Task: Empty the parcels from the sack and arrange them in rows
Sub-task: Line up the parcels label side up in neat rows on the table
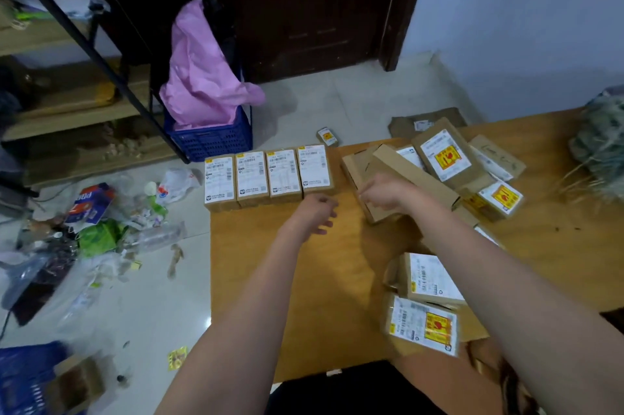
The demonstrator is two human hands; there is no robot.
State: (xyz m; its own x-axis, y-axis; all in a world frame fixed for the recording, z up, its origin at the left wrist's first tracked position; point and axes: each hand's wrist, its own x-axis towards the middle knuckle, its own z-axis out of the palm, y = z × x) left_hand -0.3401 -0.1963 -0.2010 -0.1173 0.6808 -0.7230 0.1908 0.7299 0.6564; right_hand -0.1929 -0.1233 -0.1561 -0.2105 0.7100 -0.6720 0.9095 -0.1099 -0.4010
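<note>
With 4 labelled parcels [270,174] rowed along the table edge [270,279], the left hand [320,212] hovers loosely curled and empty while the right hand [381,195] grips a plain box [371,208] for that row.

Brown parcels [268,176] with white labels; blue crate [211,141]; pink bag [199,70]
</note>
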